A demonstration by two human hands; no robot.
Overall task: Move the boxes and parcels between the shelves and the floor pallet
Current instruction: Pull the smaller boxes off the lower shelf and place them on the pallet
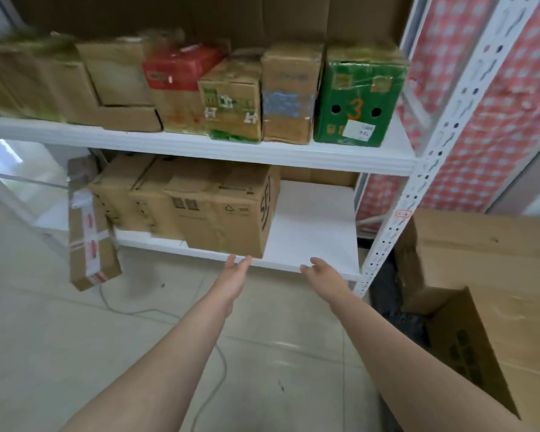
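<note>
Both my arms reach toward the lower white shelf [312,232]. My left hand [235,275] is open with straight fingers, its tips at the bottom front corner of a brown cardboard box [228,210] standing on that shelf. My right hand [323,272] is open too, fingers loosely bent at the shelf's front edge, holding nothing. More brown boxes [138,194] stand to the left of that box. The upper shelf [200,148] carries a row of boxes, among them a green box [360,98] marked 3 and a red one [178,70].
A taped parcel [89,244] leans off the shelf's left end toward the tiled floor. A white perforated upright [396,226] stands at the right. Large open cardboard boxes [487,275] sit on the floor at the right. A cable [212,388] runs across the floor.
</note>
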